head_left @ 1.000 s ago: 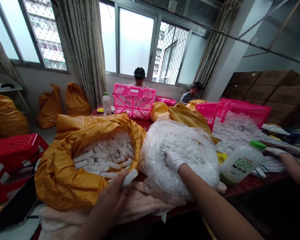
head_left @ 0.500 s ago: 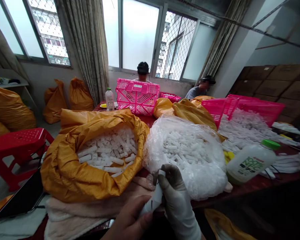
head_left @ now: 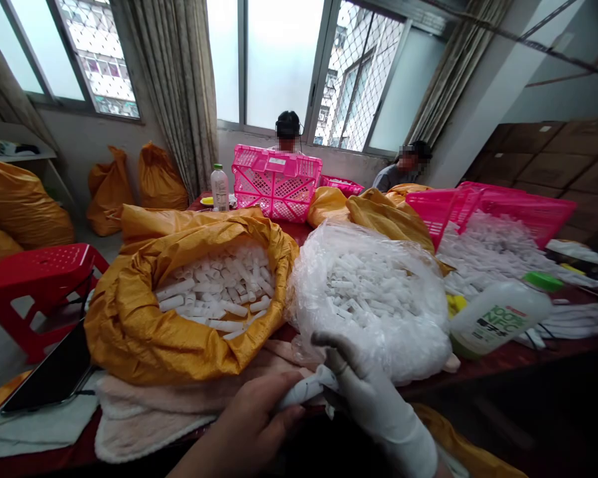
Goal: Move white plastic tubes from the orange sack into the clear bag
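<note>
left bare hand (head_left: 246, 425) and right gloved hand (head_left: 373, 405) pinch a white plastic tube (head_left: 303, 390) at six o'clock; a slipping glove could drop it onto the pink towel (head_left: 149, 431)

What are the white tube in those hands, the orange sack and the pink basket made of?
The white tube looks like matte plastic, opaque and smooth, though that stays uncertain. The orange sack seems woven plastic with a glossy sheen, stiffly creased. The pink basket looks like rigid moulded plastic, its lattice walls holding their shape.
</note>
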Tool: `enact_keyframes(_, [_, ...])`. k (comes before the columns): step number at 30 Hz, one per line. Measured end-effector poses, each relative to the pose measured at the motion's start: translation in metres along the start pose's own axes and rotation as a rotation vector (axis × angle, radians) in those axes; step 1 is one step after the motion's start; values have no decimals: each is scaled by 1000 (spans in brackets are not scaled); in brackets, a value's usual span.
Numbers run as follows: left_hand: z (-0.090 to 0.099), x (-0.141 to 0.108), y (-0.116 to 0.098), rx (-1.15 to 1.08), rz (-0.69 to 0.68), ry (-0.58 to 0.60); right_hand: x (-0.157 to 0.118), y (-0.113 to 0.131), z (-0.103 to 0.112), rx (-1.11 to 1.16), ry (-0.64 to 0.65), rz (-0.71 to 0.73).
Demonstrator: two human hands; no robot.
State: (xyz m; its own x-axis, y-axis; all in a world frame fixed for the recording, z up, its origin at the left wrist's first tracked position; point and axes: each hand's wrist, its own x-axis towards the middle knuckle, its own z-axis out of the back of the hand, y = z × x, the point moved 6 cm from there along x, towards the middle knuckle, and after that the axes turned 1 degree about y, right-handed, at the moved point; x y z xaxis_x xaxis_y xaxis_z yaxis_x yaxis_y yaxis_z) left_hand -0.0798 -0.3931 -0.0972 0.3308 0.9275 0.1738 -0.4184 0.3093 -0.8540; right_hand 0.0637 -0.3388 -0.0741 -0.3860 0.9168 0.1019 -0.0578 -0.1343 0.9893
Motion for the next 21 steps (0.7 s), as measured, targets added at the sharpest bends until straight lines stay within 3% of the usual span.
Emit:
enact_keyframes(3, [-5, 3, -3, 20, -21, 124, 1, 7, -4, -573, 192, 65])
enact_keyframes(6, [-16, 1, 6, -58, 2, 225, -1, 13, -7, -877, 377, 95])
enact_keyframes(11, [-21, -1, 22, -220, 67, 207, -9, 19, -2, -775, 433, 54])
enact_keyframes(14, [-19, 1, 16, -227, 15, 224, -11, 7, -4, -770, 438, -4])
enact_keyframes(17, [-23, 5, 5, -184, -36, 288, -9, -5, -15, -845, 425, 31])
enact_keyframes(19, [-27, 7, -1, -121, -36, 259, -5, -9, -19, -773, 301, 59])
enact_keyframes(21, [-29, 8, -5, -73, -28, 181, -1, -8, -14, -518, 56, 86])
